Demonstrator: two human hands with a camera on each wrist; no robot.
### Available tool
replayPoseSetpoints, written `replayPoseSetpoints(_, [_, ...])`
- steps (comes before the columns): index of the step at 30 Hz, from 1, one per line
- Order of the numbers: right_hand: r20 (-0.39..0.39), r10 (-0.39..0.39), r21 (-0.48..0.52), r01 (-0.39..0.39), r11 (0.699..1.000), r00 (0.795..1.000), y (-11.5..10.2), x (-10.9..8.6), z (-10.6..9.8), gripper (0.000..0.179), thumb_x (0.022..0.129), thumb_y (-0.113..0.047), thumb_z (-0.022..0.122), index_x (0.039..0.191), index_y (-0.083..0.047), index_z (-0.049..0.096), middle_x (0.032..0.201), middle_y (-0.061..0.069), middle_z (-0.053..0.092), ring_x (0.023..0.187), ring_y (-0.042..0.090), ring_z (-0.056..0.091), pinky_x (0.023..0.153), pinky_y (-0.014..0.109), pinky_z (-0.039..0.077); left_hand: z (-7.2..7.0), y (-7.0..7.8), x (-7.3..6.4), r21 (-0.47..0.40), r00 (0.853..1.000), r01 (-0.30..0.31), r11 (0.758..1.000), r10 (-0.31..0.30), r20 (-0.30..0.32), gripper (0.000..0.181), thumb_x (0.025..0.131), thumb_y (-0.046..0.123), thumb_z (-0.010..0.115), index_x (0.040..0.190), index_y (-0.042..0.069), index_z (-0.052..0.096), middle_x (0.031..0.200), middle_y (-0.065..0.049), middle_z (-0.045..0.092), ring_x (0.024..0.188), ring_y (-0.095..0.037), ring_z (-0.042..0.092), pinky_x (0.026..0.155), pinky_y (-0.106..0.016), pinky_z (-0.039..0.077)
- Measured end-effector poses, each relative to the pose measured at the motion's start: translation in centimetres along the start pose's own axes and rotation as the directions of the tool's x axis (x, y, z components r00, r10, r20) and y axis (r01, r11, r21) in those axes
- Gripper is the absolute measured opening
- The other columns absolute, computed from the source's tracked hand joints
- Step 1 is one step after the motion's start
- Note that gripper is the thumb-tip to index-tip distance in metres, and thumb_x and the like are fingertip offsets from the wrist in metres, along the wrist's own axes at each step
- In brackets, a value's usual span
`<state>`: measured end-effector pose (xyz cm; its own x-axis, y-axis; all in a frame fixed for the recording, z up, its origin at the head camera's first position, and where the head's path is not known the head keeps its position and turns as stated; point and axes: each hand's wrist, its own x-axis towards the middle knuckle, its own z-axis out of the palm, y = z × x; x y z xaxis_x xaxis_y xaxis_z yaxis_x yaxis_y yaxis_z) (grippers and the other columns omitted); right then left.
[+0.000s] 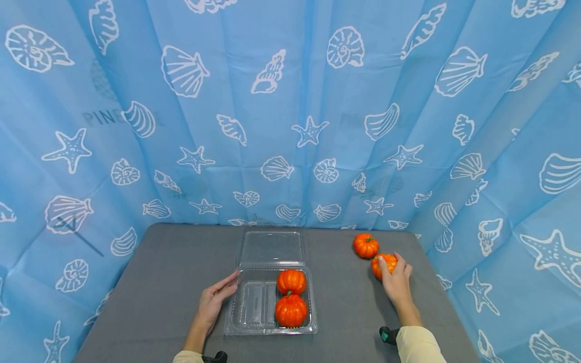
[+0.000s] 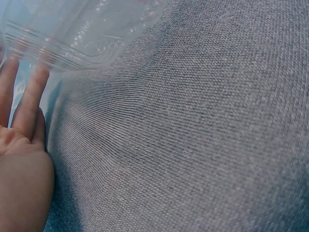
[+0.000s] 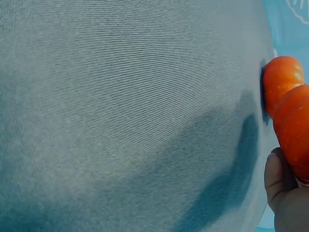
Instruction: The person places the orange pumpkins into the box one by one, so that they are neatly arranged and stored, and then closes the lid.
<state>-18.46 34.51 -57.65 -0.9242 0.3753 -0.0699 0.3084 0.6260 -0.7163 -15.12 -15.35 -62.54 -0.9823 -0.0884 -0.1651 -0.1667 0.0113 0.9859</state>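
A clear plastic clamshell box (image 1: 254,326) lies with its lid (image 1: 272,247) folded back on the grey table. Two small orange pumpkins sit in its right half, a rear pumpkin (image 1: 292,280) and a front pumpkin (image 1: 291,311). My left hand (image 1: 212,302) touches the box's left rim with its fingers extended; in the left wrist view, fingers (image 2: 33,94) reach the ridged plastic. To the right, my right hand (image 1: 397,282) grips another small pumpkin (image 1: 380,266) between thumb and fingers. Just behind it a further pumpkin (image 1: 365,246) rests on the table, also in the right wrist view.
A grey cloth covers the table (image 1: 181,262). Behind it and along both sides hangs a blue curtain (image 1: 290,101) with white shell and starfish prints. The raised lid area reaches close to the table's back edge.
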Motion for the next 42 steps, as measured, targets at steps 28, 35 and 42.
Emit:
replayPoseSetpoints(28, [-0.080,-0.296,0.066,0.301,0.951,0.952,-7.5,-1.4,0.4,0.061,0.101,-0.024,0.061,0.152,-0.002,0.037,0.142,0.028,0.043,0.122,0.044,0.049,0.103,0.060,0.044,0.0,-0.1,0.1,0.022,1.000,-0.004,1.000,0.004,-0.015,0.043,0.093,0.018,0.074,0.135,0.013,0.068,0.139,-0.006,0.067,0.117,-0.008,0.071,0.091,-0.008,0.050])
replayPoseSetpoints(35, [-0.089,-0.369,0.062,0.375,0.925,0.925,-9.6,-2.0,0.4,0.060,0.096,-0.022,0.070,0.147,-0.003,0.044,0.136,0.025,0.048,0.117,0.040,0.053,0.099,0.056,0.048,0.0,-0.1,0.1,0.014,1.000,0.025,1.000,-0.025,-0.007,0.042,0.094,0.019,0.073,0.136,0.017,0.068,0.139,-0.002,0.067,0.118,-0.007,0.070,0.093,-0.009,0.049])
replayPoseSetpoints(42, [-0.117,-0.485,0.047,0.492,0.869,0.867,-11.2,-3.1,1.0,0.057,0.091,-0.019,0.077,0.141,-0.004,0.053,0.132,0.022,0.053,0.113,0.038,0.057,0.093,0.055,0.053,-0.1,-0.1,0.0,0.041,1.000,0.025,0.999,-0.024,-0.011,0.043,0.094,0.022,0.073,0.136,0.018,0.067,0.139,-0.002,0.067,0.119,-0.009,0.069,0.093,-0.007,0.047])
